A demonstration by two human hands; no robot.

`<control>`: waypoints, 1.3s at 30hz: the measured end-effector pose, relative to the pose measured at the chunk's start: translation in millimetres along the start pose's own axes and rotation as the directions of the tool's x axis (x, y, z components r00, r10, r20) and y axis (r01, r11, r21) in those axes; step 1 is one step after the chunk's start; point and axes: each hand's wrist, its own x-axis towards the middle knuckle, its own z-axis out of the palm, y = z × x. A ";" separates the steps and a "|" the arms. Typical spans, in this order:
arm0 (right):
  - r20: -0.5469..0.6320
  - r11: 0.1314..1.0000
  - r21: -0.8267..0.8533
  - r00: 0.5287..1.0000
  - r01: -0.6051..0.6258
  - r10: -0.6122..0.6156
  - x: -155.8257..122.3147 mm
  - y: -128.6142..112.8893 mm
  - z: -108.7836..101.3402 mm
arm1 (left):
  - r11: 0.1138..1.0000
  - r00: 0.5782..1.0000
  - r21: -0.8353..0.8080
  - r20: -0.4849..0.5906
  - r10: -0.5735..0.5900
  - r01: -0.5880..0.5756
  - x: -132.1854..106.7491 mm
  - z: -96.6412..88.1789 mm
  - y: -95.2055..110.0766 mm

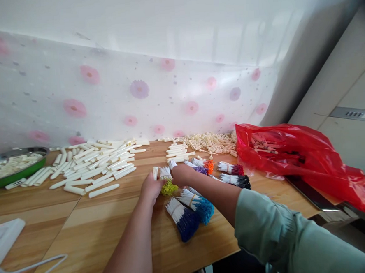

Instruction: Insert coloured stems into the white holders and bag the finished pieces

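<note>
One white tube [155, 172] pinched in left hand [151, 188], seemingly | right hand [181, 174] gripping white-tipped bundle [172, 164] | yellow bundle [169, 189] between

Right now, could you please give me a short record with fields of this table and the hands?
Surface: wooden table
Left hand: against yellow-tipped stick bundle; grip unclear
Right hand: curled beside the same bundle
Nearby: dark blue-tipped bundle, light blue-tipped bundle
Left side: pile of white plastic tubes, green-rimmed metal tray
Right side: crumpled red plastic bag
</note>
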 end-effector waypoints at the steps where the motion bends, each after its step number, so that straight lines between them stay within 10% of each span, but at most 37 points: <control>1: -0.035 1.000 0.009 0.999 0.007 -0.007 -10.0 3.2 -0.7 | 1.000 1.000 0.010 -0.009 -0.001 0.001 -0.2 -0.4 0.0; 9: -0.360 0.925 0.259 0.916 0.279 -0.176 -88.8 60.8 -10.2 | 0.984 0.966 0.093 -0.194 0.171 -0.155 -35.8 -26.3 35.5; 16: -0.497 0.594 0.578 0.819 0.560 -0.289 -99.0 89.9 1.9 | 0.867 0.840 -0.022 0.238 0.488 -0.497 -82.4 -12.4 106.5; 20: -0.568 0.391 0.701 0.799 0.596 -0.200 -86.2 95.6 14.0 | 0.883 0.837 -0.153 0.282 0.468 -0.443 -79.3 3.9 107.3; 26: -0.633 -0.187 0.762 0.774 0.621 -0.009 -67.9 98.8 35.9 | 0.853 0.873 -0.407 0.215 0.437 -0.327 -71.2 24.0 83.9; 39: -0.546 -0.362 0.769 0.836 0.527 0.055 -70.8 94.0 45.4 | 0.794 0.875 -0.603 0.344 0.339 -0.071 -75.2 32.3 73.6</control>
